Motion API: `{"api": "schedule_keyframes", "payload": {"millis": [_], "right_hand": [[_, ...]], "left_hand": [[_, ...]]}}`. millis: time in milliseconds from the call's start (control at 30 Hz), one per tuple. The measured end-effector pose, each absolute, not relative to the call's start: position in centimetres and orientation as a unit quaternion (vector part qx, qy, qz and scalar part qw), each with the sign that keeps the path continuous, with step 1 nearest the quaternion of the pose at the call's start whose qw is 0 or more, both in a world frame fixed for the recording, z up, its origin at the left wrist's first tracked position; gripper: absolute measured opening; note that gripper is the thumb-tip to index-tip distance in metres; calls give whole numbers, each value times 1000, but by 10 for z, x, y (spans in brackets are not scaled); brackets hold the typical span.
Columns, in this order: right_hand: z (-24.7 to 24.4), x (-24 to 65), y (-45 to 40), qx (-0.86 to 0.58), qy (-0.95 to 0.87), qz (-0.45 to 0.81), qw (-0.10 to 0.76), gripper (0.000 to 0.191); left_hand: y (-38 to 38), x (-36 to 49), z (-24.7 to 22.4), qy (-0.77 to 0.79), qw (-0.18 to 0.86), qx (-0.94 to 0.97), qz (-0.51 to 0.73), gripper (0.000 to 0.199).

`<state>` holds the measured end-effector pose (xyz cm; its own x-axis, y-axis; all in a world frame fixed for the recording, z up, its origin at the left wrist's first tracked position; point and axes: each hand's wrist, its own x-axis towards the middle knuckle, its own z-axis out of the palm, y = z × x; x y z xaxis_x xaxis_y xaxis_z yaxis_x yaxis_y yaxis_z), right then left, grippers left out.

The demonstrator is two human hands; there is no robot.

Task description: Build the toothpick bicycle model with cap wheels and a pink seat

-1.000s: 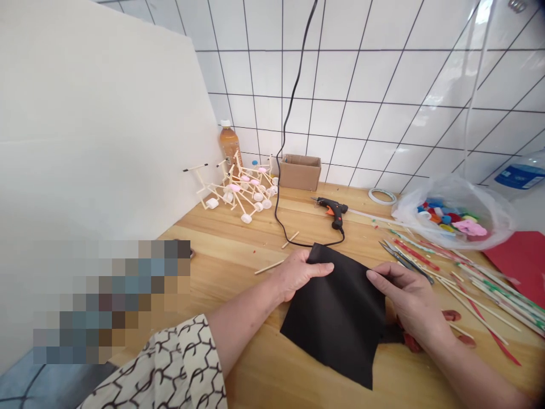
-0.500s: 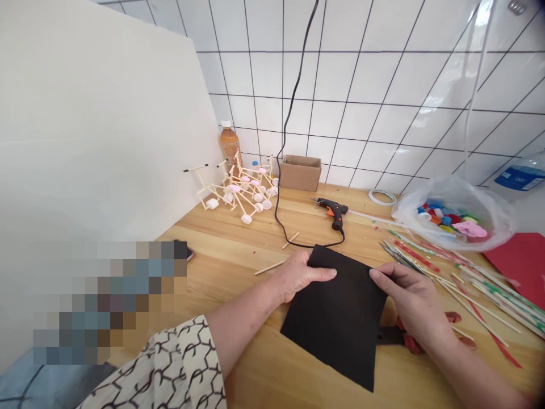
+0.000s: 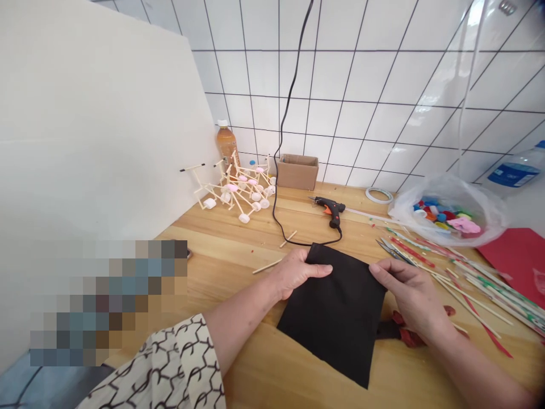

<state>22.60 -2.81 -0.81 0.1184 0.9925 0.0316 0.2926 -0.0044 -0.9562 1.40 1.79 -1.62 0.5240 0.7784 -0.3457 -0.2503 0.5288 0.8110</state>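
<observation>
Between my hands a sheet of black paper is held tilted over the wooden table. My left hand grips its upper left part, thumb lying on the front face and the fingers mostly hidden behind it. At the upper right corner, my right hand pinches the edge between thumb and fingers. Under the right hand lies a dark red item with a black strip, partly covered by the sheet and wrist. Beyond the paper rests a black hot glue gun with an orange trigger.
Small stick models with bottle-cap wheels stand at the back left by a drink bottle. A cardboard box, a tape roll and a plastic bag of caps line the back. Scissors, sticks and red paper lie right.
The view has shifted slightly, so everything sits a little further left. Both hands keep their hold on the black paper, whose surface looks slightly more bent near the left thumb.
</observation>
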Motion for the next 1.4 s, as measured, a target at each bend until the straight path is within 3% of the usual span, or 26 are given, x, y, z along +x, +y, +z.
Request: {"api": "schedule_keyframes", "payload": {"millis": [333,600,867,1033,1167,1233,1400], "right_hand": [[-13,228,-25,-608,-525,346,484,40],[-8,225,-28,-587,-556,377,452,28],[-4,216,-32,-591,-580,351,437,29],[5,228,-26,-594,-639,328,362,37],[7,267,-10,-650,-702,137,257,26],[4,288,-2,-714,-681,3,163,24],[-9,314,4,-731,-674,-42,93,21]], "left_hand": [[17,13,-12,365,793,365,323,28],[18,12,-13,371,792,363,320,30],[18,11,-13,376,784,379,316,29],[19,10,-13,386,771,393,319,29],[20,10,-14,380,766,403,325,30],[20,10,-14,379,768,402,325,30],[19,10,-15,384,767,400,323,29]]}}
